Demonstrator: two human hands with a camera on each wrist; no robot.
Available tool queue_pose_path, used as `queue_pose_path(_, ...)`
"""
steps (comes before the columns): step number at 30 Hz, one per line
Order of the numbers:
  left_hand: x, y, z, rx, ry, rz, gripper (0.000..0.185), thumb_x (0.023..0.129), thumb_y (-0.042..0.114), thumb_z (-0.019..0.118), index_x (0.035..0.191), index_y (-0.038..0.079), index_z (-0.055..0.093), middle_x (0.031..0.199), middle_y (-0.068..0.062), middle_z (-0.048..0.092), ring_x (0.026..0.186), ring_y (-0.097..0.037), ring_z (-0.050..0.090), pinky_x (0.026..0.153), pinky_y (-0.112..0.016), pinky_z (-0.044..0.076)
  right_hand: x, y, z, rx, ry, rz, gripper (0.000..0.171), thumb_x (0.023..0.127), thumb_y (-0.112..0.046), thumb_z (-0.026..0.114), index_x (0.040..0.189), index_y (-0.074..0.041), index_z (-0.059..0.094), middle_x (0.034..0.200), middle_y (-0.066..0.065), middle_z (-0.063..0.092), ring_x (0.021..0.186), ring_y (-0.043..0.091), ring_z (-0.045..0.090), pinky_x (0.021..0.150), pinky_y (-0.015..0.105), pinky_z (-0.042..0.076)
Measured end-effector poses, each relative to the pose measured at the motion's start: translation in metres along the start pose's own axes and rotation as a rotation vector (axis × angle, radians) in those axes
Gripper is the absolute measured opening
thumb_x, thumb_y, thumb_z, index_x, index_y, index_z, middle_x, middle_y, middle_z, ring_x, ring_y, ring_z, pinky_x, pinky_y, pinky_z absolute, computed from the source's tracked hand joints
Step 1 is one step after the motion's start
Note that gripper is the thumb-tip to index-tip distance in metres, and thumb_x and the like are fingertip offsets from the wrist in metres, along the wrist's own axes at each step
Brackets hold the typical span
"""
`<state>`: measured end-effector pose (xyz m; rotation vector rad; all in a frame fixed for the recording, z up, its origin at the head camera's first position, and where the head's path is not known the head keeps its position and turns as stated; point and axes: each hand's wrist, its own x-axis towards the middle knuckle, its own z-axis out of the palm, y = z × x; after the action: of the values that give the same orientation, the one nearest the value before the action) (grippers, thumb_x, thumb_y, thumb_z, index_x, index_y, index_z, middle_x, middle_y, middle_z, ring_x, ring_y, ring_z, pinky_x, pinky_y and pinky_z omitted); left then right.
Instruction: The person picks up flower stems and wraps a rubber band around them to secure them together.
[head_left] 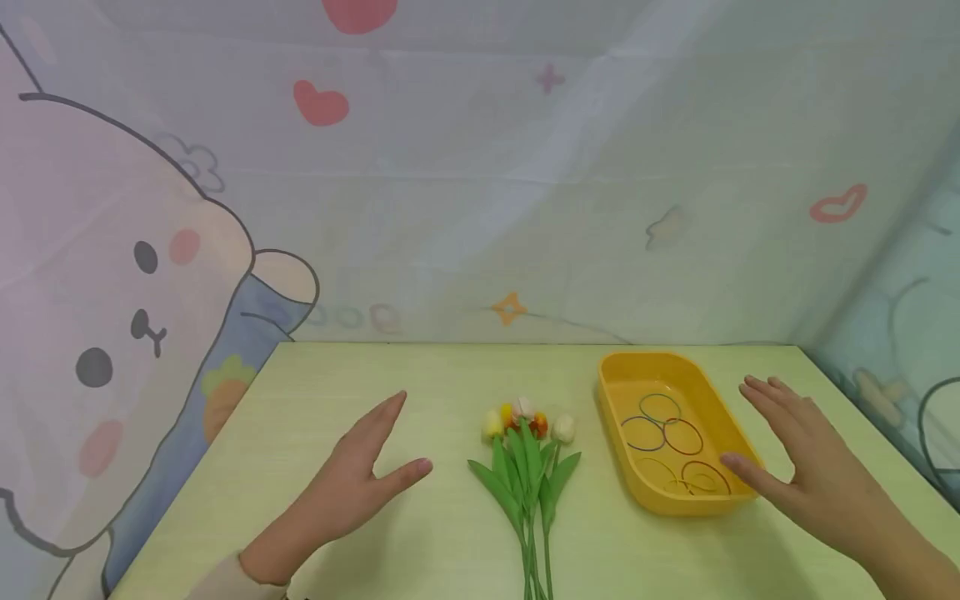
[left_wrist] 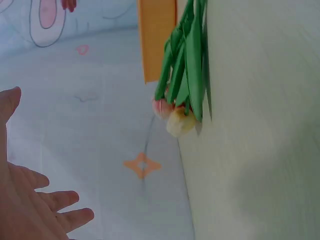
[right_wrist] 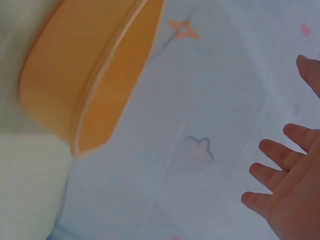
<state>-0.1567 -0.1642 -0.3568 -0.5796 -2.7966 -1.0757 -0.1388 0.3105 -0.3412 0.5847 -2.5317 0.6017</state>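
Observation:
A small bunch of artificial tulips [head_left: 531, 467] lies on the table, with white, yellow, pink and orange heads pointing away from me and green stems toward me. To its left my left hand [head_left: 348, 479] hovers with straight fingers and thumb spread, holding nothing. At the right, an orange plastic tray [head_left: 622, 471] holds several thin coloured rubber bands [head_left: 643, 433], among them blue, red, green and yellow ones. My right hand [head_left: 813, 467] is held just right of the tray, fingers extended, its thumb overlapping the tray's rim in the head view. The right wrist view shows that palm bare.
The pale yellow-green table [head_left: 360, 367] ends at the back against a hanging cloth [head_left: 450, 208] printed with hearts, stars and a large cartoon animal [head_left: 150, 308]. The cloth also runs along the right side.

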Motion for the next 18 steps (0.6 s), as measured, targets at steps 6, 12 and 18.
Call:
queue_pose_path(6, -0.002, 0.016, 0.026, -0.227, -0.09, -0.102, 0.086, 0.087, 0.05, 0.066, 0.154, 0.021, 0.021, 0.157, -0.003, 0.025, 0.144, -0.029, 0.023, 0.111, -0.06, 0.022, -0.002, -0.028, 0.02, 0.088, -0.012, 0.051, 0.076, 0.082, -0.02, 0.078, 0.147, -0.011, 0.038, 0.147, 0.015, 0.04, 0.135, 0.028, 0.032, 0.112, 0.012, 0.012)
queue_pose_path(12, -0.006, 0.021, 0.051, -0.384, -0.145, -0.102, 0.084, 0.087, 0.04, 0.071, 0.153, 0.017, 0.025, 0.153, -0.002, 0.034, 0.14, -0.03, 0.032, 0.108, -0.061, 0.028, -0.005, -0.046, 0.039, 0.145, -0.031, 0.049, 0.078, 0.083, -0.02, 0.077, 0.149, -0.021, 0.036, 0.146, 0.009, 0.041, 0.133, 0.005, 0.03, 0.099, -0.001, 0.013)
queue_pose_path(18, -0.008, 0.016, 0.064, -0.413, -0.166, -0.095, 0.084, 0.088, 0.038, 0.07, 0.153, 0.011, 0.025, 0.152, -0.006, 0.036, 0.138, -0.032, 0.035, 0.109, -0.057, 0.029, -0.004, -0.058, 0.059, 0.179, -0.036, 0.009, 0.076, 0.083, -0.019, 0.077, 0.148, -0.023, 0.037, 0.145, 0.006, 0.044, 0.13, 0.019, 0.038, 0.101, 0.001, 0.015)
